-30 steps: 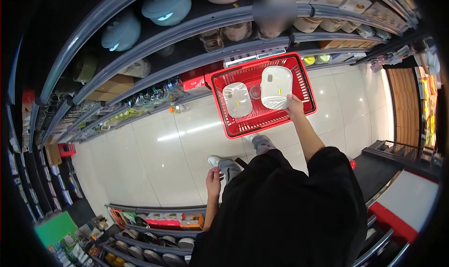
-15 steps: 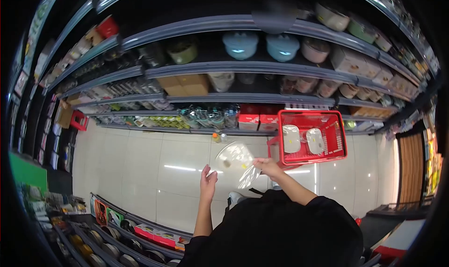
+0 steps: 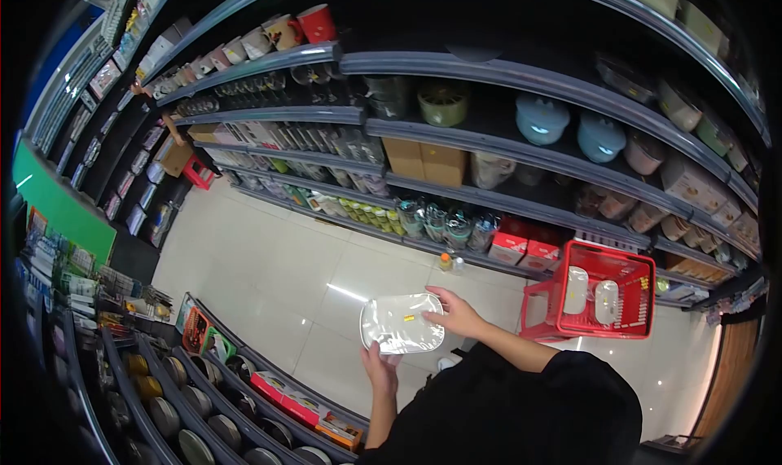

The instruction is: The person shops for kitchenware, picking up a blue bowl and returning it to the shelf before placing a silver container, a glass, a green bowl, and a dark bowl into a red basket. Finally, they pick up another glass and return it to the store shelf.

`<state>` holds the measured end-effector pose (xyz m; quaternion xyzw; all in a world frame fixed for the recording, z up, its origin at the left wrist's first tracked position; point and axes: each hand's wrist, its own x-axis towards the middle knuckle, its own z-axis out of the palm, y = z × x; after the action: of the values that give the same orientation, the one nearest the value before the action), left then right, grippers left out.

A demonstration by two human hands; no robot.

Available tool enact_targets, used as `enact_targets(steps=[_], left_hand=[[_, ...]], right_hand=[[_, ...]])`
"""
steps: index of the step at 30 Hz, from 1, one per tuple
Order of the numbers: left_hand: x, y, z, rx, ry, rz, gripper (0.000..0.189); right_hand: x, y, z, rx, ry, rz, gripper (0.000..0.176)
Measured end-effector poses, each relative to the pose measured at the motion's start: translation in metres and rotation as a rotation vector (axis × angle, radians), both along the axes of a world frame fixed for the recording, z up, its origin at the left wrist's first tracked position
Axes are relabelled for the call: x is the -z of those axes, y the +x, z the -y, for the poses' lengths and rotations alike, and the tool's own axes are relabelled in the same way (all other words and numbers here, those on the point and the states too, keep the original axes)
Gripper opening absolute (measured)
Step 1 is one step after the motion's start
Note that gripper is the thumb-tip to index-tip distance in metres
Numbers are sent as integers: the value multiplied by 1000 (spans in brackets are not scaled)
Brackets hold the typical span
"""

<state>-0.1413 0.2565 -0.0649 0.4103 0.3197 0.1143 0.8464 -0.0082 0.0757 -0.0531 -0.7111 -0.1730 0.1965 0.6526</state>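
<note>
A pale, rounded-rectangular dish in shiny clear wrap, with a small yellow sticker, is held out in front of my body above the floor. My left hand grips its near left edge from below, fingers partly hidden. My right hand holds the right edge, with fingers over the top. To the right, a red shopping basket contains two similar pale wrapped items, a left one and a right one, each with a yellow sticker.
The basket rests by a red stool. Shelving ahead carries blue pots, mugs and boxes. A small orange-capped bottle stands on the tiled floor. A lower rack with round tins runs along the near left.
My left hand, apart from the dish before, now grips it. The dish has turned to lie broad side up between both hands. My view has swung left.
</note>
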Motion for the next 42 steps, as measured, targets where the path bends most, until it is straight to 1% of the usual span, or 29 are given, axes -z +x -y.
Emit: enact_targets(steps=[1,2,3,5,6,8,9,11,13,15,16,17,19,20,22,23,25,26,28,29,31,32,33,35,37,38,39,41,42], left_hand=[[5,0,1,-31,-46,7,44],[12,3,1,-80,-110,-12,45],[21,5,0,-129,-176,-31,47],[30,14,-6,-150,-207,-30,49],[28,21,-7,-155,-216,-59,49],[41,32,-15,-128,-229,-91,50],[37,45,-17,-135,-225,-84,50],[24,76,-26,-151,-77,-177,54],[16,111,-37,-145,-47,-147,57],[-9,156,-36,-161,223,-69,57],[3,173,-52,-102,226,56,59],[-16,197,-52,-40,343,132,64],[-5,235,-72,64,482,371,68],[-15,251,-70,65,471,366,68],[-38,288,-66,15,516,541,73],[-34,299,-66,10,507,549,73],[-16,325,-71,30,469,380,62],[-3,335,-75,31,461,388,62],[21,349,-84,307,618,268,49],[17,354,-85,314,613,277,49],[7,360,-87,498,659,-199,42],[19,363,-96,585,860,-298,49],[42,362,-110,599,860,-294,49],[109,356,-146,792,1035,-493,59],[178,344,-182,872,1017,-543,62],[193,346,-200,933,997,-600,65],[190,345,-214,956,892,-621,68],[241,341,-260,1006,818,-505,65],[225,348,-276,1035,829,-500,65]], right_hand=[[-7,3,-6,14,-76,94,65],[-9,11,-11,-63,-99,115,75],[-11,17,-17,-68,-89,122,75],[-12,31,-25,-323,-220,149,85],[-16,40,-30,-327,-218,156,85],[-22,60,-37,-507,-431,223,88],[-18,72,-40,-513,-427,231,88],[-12,98,-50,-464,-372,332,89],[-11,129,-57,-396,-349,376,82],[-31,164,-56,-287,-240,421,71],[-37,182,-56,-203,-178,480,61],[-49,200,-51,-200,-185,484,61],[-85,233,-39,-29,-179,728,59],[-99,247,-34,53,-160,778,56],[-132,273,-20,111,-133,860,56],[-146,285,-14,173,-92,948,56],[-169,303,-3,208,-106,1023,58],[-181,309,1,263,-105,1057,58],[-203,320,6,369,-106,1136,59],[-211,326,7,374,-115,1142,59],[-224,337,8,496,-142,1238,59],[-233,342,7,534,-166,1272,59],[-244,346,7,564,-222,1297,60],[-263,358,2,644,-318,1366,60],[-272,371,-8,769,-398,1343,61],[-281,376,-14,796,-427,1312,61],[-289,384,-22,833,-433,1307,61],[-301,401,-35,880,-490,1235,62],[-302,412,-38,901,-512,1203,64]])
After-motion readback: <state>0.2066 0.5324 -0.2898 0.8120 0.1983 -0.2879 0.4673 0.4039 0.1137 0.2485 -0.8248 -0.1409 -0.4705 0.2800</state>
